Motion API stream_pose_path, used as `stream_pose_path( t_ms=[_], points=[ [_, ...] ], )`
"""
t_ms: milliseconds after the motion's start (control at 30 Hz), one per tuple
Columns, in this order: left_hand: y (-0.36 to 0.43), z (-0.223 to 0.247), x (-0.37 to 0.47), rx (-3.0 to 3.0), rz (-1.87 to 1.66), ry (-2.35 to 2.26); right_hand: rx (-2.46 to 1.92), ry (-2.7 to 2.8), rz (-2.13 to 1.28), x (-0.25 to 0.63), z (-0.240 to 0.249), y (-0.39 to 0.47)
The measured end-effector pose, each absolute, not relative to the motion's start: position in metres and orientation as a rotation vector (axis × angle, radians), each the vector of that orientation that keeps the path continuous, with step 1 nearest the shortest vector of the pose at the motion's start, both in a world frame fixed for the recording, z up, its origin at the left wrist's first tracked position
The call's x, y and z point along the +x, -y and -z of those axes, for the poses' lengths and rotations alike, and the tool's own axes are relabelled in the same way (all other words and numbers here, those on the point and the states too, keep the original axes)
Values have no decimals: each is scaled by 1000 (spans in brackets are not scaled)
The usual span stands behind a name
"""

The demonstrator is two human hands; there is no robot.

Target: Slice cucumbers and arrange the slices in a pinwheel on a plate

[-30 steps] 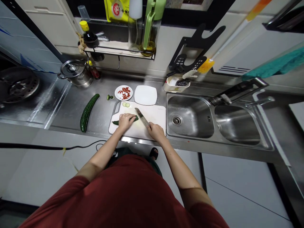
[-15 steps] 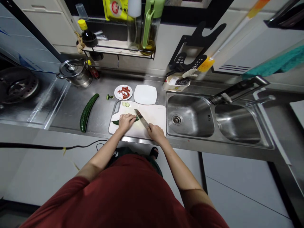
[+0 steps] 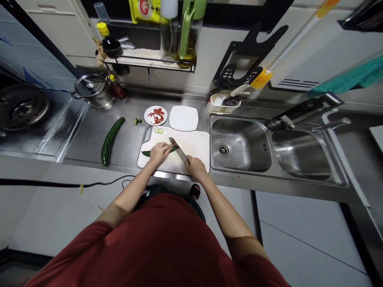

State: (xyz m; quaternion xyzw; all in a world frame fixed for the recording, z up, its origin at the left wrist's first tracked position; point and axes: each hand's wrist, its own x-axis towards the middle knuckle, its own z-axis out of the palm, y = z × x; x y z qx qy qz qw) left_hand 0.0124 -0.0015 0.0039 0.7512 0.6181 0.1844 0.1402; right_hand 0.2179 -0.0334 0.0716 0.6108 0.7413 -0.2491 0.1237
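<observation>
My left hand (image 3: pixel 160 153) is closed over a piece of green cucumber (image 3: pixel 146 153) that lies across the white cutting board (image 3: pixel 196 139). The cucumber's left end sticks out beyond my palm, and its right end shows past my fingertips. My right hand (image 3: pixel 195 166) grips a kitchen knife (image 3: pixel 178 149) by the handle. Its blade slants up and to the left, at the right end of the cucumber. Two pale cucumber slices (image 3: pixel 158 130) rest near the board's upper left corner.
A whole cucumber (image 3: pixel 111 141) and small green end pieces (image 3: pixel 138 121) lie left of the board. Behind it stand a plate of chopped red bits (image 3: pixel 156 115) and a white plate (image 3: pixel 183 118). A double sink (image 3: pixel 241 145) is at the right, a lidded pot (image 3: pixel 92 91) at the back left.
A bit more green shows at the cucumber's right end beside the blade. Both hands keep nearly the same place, and the view has shifted slightly.
</observation>
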Motion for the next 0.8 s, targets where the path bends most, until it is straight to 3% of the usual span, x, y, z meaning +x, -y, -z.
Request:
stream_pose_path(
  t_ms=[800],
  points=[
    [6, -6, 14, 2195, -558, -1758, 1701, -2140, 751, 229, -75, 43]
  ],
)
